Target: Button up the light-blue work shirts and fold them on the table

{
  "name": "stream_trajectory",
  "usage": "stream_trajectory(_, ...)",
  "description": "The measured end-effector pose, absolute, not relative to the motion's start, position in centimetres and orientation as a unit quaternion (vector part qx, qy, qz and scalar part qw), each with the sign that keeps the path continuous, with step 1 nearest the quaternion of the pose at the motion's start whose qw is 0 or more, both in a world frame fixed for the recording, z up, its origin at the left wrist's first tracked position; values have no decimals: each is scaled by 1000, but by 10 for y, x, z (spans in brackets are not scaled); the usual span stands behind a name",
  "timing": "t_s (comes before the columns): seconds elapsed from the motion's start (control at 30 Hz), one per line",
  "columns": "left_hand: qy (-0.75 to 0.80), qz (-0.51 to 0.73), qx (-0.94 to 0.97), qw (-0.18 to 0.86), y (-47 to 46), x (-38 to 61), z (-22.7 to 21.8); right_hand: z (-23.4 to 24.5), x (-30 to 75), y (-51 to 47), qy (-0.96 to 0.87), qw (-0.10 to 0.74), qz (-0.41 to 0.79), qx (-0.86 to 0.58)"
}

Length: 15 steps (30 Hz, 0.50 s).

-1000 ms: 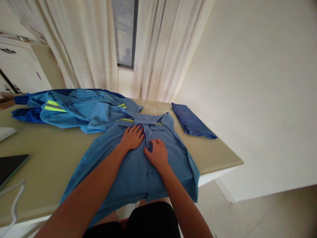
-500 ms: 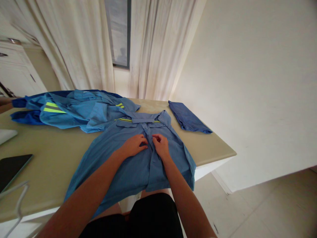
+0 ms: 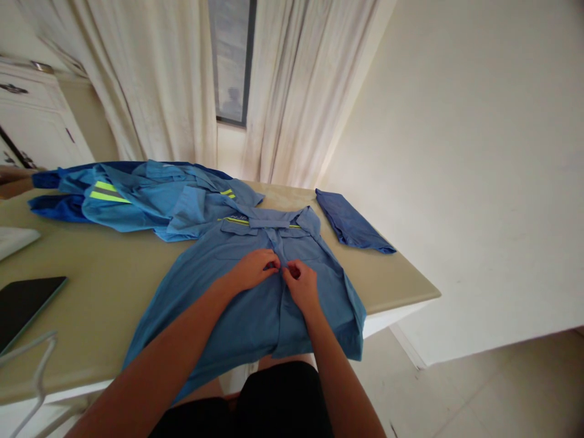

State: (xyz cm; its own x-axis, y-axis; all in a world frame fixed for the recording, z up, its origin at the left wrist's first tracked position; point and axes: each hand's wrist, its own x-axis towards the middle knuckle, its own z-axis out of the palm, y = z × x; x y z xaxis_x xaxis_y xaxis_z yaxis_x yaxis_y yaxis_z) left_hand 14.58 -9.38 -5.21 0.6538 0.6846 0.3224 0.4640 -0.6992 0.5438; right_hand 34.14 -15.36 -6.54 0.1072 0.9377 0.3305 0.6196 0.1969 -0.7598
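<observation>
A blue work shirt (image 3: 241, 243) lies front up on the table, collar away from me, its lower hem hanging over the near edge. Yellow stripes run across its chest by the collar. My left hand (image 3: 255, 269) pinches the front placket from the left, fingers curled together. Close beside it, my right hand (image 3: 301, 281) pinches the placket's other side with thumb and forefinger. Whether a button is between the fingertips is too small to make out.
Several blue garments with yellow-green reflective bands (image 3: 137, 198) are heaped at the back left. A folded dark blue garment (image 3: 353, 222) lies at the right edge of the table (image 3: 100, 292). A dark flat device (image 3: 27, 307) and a white cable (image 3: 43, 365) are at left.
Both hands have come closer together along the placket, the right one moving slightly down toward me. The whole view has shifted a little; the shirt stays in place.
</observation>
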Motion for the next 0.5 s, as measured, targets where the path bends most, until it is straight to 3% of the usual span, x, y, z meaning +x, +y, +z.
stream_trajectory(0.1, 325, 253, 890, 196, -95, 149, -53, -63, 337, -156, -658, 421, 180, -598)
stream_trajectory(0.33, 338, 255, 897, 125, -106, 158, -65, -54, 330, -162, -686, 305, 80, -655)
stream_trajectory(0.5, 309, 246, 918, 37, -112, 158, -65, -53, 330, -162, -676, 325, 99, -654)
